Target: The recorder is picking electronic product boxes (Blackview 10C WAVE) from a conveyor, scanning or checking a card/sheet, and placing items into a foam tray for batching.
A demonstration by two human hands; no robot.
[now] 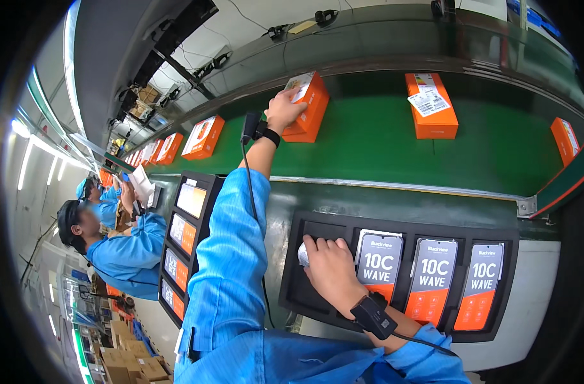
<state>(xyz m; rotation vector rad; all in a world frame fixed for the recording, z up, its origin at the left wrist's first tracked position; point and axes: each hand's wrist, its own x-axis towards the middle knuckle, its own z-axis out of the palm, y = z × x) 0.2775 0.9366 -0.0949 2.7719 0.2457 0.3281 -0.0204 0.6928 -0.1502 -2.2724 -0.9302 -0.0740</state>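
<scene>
My left hand (284, 110) reaches out over the green conveyor belt, its fingers wrapped against the side of an orange phone box (312, 110). That box has a printed white top. Nearer to me, my right hand (331, 267) is curled over the leftmost compartment of a black foam tray (305, 301). A small silvery-white thing (303, 255) shows at the edge of its fingers; the rest of it is hidden. Several phones in grey-and-orange printed film fill the other compartments, among them one phone (378, 262) right beside my right hand.
On the belt (369, 147) an orange box with white labels (431, 105) lies to the right, another box (565, 141) farther on. More boxes line up leftward. A second black tray (183, 249) with phones stands left of my arm. Co-workers in blue (129, 246) sit at the left.
</scene>
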